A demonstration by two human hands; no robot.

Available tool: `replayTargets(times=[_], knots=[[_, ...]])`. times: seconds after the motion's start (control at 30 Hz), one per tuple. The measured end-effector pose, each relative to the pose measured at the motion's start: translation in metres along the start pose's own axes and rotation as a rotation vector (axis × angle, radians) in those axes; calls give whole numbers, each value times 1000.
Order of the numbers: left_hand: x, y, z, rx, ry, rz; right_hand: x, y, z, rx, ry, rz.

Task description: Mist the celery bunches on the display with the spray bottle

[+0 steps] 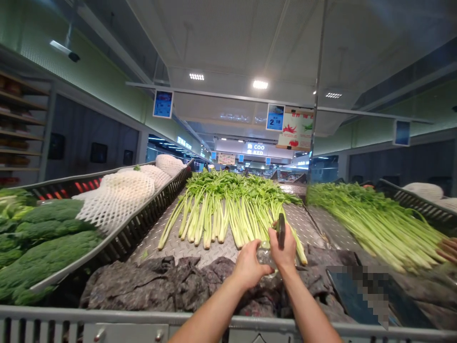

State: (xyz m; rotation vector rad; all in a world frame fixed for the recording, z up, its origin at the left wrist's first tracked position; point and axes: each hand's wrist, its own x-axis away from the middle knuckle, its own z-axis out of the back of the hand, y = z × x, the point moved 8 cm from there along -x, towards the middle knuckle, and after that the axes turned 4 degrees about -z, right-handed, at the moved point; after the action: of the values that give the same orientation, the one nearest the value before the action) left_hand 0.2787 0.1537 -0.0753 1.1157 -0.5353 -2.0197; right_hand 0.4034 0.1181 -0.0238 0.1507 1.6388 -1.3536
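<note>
My left hand (249,265) curves its fingers and thumb around a clear, shiny object (264,256) that looks like a plastic bottle. Closed beside it, my right hand (283,247) grips a dark, elongated piece (281,231) that sticks up above the fingers. Whether this dark piece is the bottle's top cannot be made out. Both hands are above the front ends of the celery (214,219), which lies in a row with leaves toward the back. Under my wrists is a crumpled grey-brown cloth (143,286).
Broccoli (53,238) and produce in white foam nets (121,190) fill a black crate (117,238) on the left. A mirror (357,162) on the right reflects the celery and part of a hand. The metal front rail (200,320) runs below; a dark flat object (350,295) lies right, partly blurred out.
</note>
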Motion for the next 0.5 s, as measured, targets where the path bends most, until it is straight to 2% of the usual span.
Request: replayTargets(times=[0.33, 0.5], knots=[[9, 17, 0, -55, 32, -57, 0, -1, 19, 25, 64, -71], [10, 15, 1, -86, 45, -56, 5, -7, 15, 9, 60, 6]])
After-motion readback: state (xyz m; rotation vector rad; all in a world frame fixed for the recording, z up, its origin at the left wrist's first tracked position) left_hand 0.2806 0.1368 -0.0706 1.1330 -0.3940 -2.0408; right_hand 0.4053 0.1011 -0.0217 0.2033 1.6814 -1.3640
